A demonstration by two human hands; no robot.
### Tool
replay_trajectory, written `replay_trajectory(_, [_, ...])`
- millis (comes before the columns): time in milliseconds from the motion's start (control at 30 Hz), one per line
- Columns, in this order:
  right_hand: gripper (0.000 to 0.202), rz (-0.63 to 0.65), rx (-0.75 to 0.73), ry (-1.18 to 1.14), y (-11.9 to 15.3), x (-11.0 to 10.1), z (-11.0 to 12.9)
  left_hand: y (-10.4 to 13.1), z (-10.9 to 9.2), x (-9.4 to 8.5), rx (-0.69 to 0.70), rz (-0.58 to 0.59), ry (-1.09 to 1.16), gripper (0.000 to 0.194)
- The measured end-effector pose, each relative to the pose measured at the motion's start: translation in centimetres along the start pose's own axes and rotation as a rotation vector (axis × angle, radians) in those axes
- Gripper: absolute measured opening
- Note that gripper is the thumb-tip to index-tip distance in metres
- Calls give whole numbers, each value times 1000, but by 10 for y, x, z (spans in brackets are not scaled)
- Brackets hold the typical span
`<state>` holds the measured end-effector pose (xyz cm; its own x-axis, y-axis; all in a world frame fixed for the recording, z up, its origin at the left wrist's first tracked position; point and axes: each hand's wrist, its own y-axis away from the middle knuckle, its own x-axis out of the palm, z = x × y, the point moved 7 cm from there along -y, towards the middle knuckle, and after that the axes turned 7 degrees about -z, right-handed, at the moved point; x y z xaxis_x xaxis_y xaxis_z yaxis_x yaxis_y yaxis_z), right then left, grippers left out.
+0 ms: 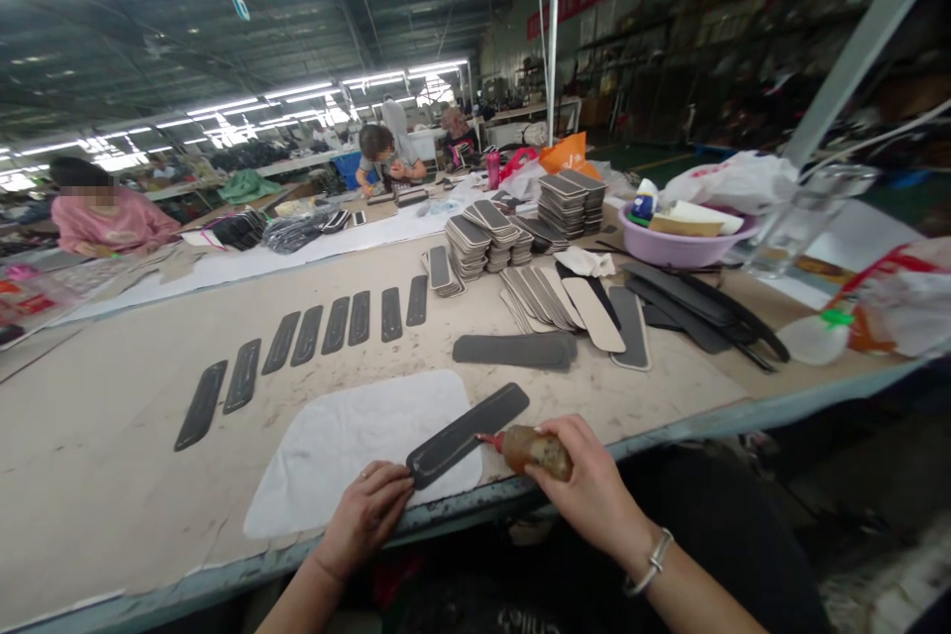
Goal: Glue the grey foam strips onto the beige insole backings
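My right hand (583,471) is wrapped round a brownish squeeze bottle (536,452) with a red nozzle, tipped to the left. The nozzle's tip meets or hovers just over the edge of a dark grey rounded strip (465,436); which of the two I cannot tell. A thin shiny line runs along part of that strip. At the strip's near left end, the fingers of my left hand (371,507) are closed on its edge, thumb hidden. Beneath the strip lies a white sheet (327,446) on the tabletop, close to the front edge.
Several dark strips with shiny lines (303,335) lie in a slanting row to the left. Stacks of grey strips (486,236), fanned pale pieces (541,297) and a purple basin (673,243) stand to the right. Flat dark strips (512,350) lie behind the white sheet. Co-workers (111,213) sit across the table.
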<state>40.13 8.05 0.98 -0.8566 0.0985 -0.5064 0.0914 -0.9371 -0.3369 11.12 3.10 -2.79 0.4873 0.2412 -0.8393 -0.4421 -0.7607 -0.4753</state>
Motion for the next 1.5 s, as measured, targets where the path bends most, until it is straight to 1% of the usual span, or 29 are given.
replay_trajectory(100, [32,-91,8,108,-5,-19,-16,-2,-1,-1,3,-4,-3,21])
replay_trajectory(167, [31,-132,4,163,-8,-27,-22,-3,-1,0,-8,-1,-5,20])
replay_trajectory(233, [31,-151,-13,208,-9,-32,-22,-3,0,1,-20,3,-7,19])
replay_trajectory(300, [32,-155,-39,229,-9,-31,-17,-3,0,1,-27,9,-4,19])
replay_trajectory(400, [34,-131,-63,137,-6,-21,-3,-3,0,1,-44,12,7,18])
replay_trajectory(500, [35,-54,-50,-40,-2,0,12,-4,0,1,-61,16,12,17])
replay_trajectory(567, [37,4,-44,-118,1,16,22,-3,1,3,-64,26,19,17])
replay_trajectory(667, [38,54,-53,-150,4,32,32,-2,4,5,-72,40,24,18])
replay_trajectory(733, [39,56,-53,-137,4,34,31,-1,5,6,-83,45,20,17])
replay_trajectory(800, [38,39,-34,-103,1,28,25,-1,7,6,-96,44,19,17])
replay_trajectory(867, [37,1,-8,-47,-4,16,13,-1,7,6,-101,36,20,17])
replay_trajectory(1033, [34,-156,17,103,-16,-22,-18,-1,6,5,-61,24,2,22])
replay_trajectory(1133, [32,-234,14,137,-19,-36,-27,-1,7,5,-48,7,-9,22])
replay_trajectory(1233, [32,-273,17,151,-22,-40,-32,-2,7,5,-29,-5,-1,22])
replay_trajectory(1500, [34,-285,31,167,-27,-34,-35,-3,7,6,-20,-4,2,20])
